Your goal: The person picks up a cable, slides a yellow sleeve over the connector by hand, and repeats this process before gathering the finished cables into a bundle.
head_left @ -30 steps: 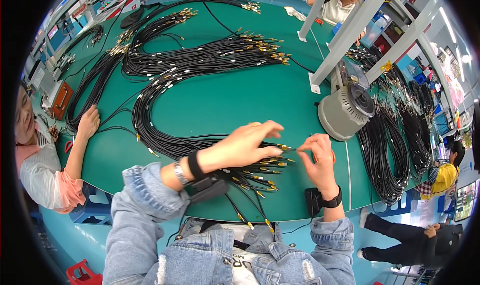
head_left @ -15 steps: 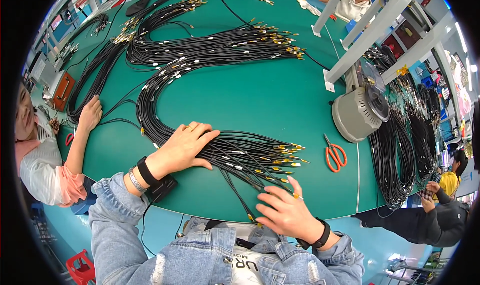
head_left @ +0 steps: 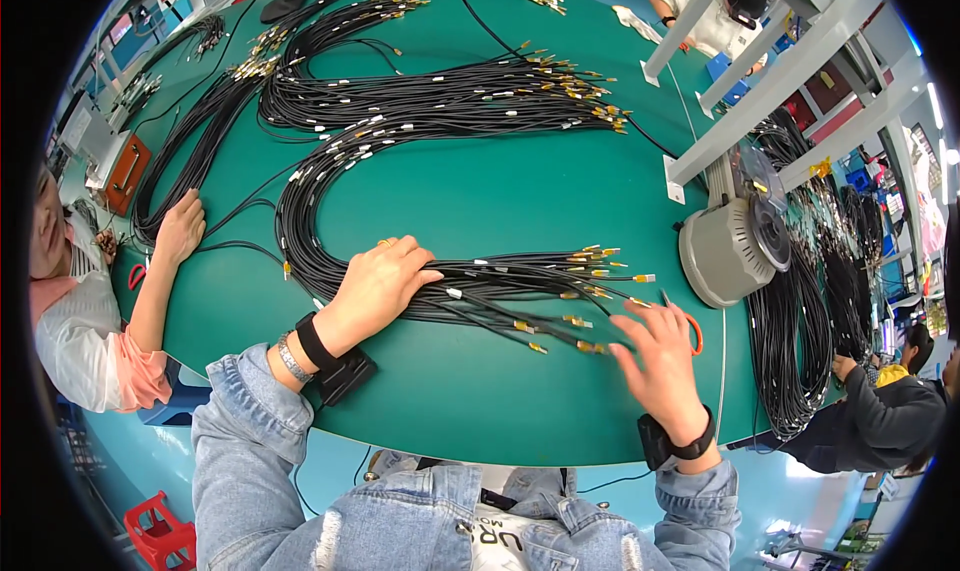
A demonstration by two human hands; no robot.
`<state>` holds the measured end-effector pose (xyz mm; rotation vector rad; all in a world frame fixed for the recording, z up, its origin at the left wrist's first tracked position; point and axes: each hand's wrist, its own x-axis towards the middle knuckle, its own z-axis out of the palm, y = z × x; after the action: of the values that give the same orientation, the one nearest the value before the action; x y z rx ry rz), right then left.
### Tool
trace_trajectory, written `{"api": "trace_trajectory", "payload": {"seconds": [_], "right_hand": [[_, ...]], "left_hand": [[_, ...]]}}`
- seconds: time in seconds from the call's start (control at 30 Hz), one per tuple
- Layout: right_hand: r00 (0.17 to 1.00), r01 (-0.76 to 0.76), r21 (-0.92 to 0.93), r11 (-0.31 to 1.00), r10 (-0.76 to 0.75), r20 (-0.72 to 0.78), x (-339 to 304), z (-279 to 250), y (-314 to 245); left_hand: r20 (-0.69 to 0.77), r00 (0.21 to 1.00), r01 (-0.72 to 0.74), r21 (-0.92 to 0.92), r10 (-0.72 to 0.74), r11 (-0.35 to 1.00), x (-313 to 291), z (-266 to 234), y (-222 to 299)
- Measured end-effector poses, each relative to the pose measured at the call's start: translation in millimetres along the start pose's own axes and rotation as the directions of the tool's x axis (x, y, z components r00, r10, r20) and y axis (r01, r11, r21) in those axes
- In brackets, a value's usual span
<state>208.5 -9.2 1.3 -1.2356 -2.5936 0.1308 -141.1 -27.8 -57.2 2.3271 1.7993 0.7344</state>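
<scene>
My left hand (head_left: 382,286) is closed over the near bundle of black cables (head_left: 320,239), its fingers lying across the strands. The bundle curves in a U from the middle of the table toward me. Its loose ends carry gold-coloured connectors (head_left: 592,261) and small white labels, and they fan out to the right. My right hand (head_left: 660,356) is at those ends, fingers apart, with nothing held that I can see. Some cable tips lie close to its fingers and look blurred. Red-handled scissors (head_left: 697,336) lie just beyond this hand, partly hidden by it.
More cable bundles (head_left: 450,101) lie further back on the green table (head_left: 500,191). A grey round machine (head_left: 728,256) and white metal posts (head_left: 740,121) stand at the right, beside hanging cable coils (head_left: 790,341). A co-worker's hand (head_left: 181,229) touches cables at the left.
My right hand has moved right and up from the near table edge toward the scissors. The stray cable ends have swung up and right, nearer the bundle. My left hand stays on the cables.
</scene>
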Motion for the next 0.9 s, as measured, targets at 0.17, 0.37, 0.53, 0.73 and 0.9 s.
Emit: {"api": "trace_trajectory", "payload": {"seconds": [0.17, 0.37, 0.53, 0.73, 0.9], "right_hand": [[0.998, -0.028, 0.181, 0.983, 0.016, 0.066, 14, -9, -3], [0.997, 0.067, 0.316, 0.946, -0.075, 0.013, 54, 10, -27], [0.992, 0.061, 0.034, 0.998, -0.056, -0.116, 74, 32, -21], [0.963, 0.056, 0.207, 0.977, -0.107, 0.248, 32, 26, -18], [0.95, 0.034, 0.342, 0.939, -0.137, 0.28, 22, 22, -8]], "left_hand": [[0.065, 0.994, 0.098, -0.087, -0.092, 0.991, 5, -6, -1], [0.119, 0.984, 0.143, -0.114, -0.129, 0.983, 11, -6, -5], [0.16, 0.982, 0.125, -0.131, -0.104, 0.983, 9, -10, -7], [0.24, 0.97, -0.027, -0.064, 0.042, 0.998, -5, -30, 7], [0.249, 0.938, -0.222, -0.105, 0.242, 0.969, 7, -13, 29]]}}
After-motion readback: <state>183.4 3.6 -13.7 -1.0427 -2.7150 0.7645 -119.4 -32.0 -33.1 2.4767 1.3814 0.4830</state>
